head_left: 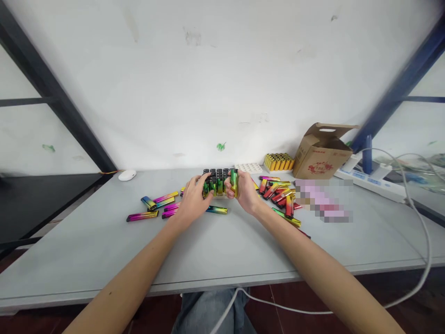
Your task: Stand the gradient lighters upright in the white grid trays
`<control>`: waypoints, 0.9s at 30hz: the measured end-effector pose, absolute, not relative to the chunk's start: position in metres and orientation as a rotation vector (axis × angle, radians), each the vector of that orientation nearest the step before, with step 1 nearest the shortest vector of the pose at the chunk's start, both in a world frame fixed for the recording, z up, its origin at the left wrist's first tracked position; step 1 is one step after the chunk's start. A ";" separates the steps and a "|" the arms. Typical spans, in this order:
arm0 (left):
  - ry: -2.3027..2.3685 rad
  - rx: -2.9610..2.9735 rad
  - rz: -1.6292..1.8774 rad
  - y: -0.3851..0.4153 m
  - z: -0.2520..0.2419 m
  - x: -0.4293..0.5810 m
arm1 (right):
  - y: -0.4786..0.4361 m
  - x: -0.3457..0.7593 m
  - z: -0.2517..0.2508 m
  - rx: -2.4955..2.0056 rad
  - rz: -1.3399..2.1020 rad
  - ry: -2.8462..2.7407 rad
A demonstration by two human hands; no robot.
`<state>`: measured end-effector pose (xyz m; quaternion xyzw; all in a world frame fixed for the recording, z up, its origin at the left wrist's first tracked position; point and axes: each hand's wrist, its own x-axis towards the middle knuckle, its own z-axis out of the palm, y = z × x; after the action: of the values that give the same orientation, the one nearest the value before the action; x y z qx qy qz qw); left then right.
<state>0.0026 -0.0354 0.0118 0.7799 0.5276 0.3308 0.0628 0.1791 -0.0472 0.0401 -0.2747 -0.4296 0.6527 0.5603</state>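
- White computer mouse (127,175) at the surface's (104,241) far left edge.
- Open cardboard box (321,152) far right.
- Tray of yellow lighters (278,162) beside it.
- White power strip (368,178), white cable (422,227).

Small packing workshop. Plain grey counter (104,250) against bare scuffed wall (208,83); loose rainbow lighters (278,192) heaped beside filled tray (217,178), yellow lighters (278,162) racked behind, open cardboard carton (321,153), power strip (368,178), metal frame struts (52,93).

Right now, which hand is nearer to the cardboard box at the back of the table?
Right. The right hand is at the tray of lighters, left of the cardboard box; the left hand is at the tray's other side, farther away.
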 end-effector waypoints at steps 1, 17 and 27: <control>1.594 2.353 1.003 -0.036 0.012 0.003 | -0.047 0.179 0.039 -0.646 1.522 -1.028; 1.531 2.395 1.103 -0.033 0.009 0.002 | -0.046 0.184 0.027 -0.921 0.445 -1.782; 1.530 2.409 1.183 -0.036 0.013 0.004 | -0.041 0.186 0.016 -1.043 0.381 -1.864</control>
<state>0.0037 -0.0365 0.0128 0.7794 0.4951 0.3829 0.0260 0.1858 -0.0411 0.0156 -0.4252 -0.7595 0.1551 0.4672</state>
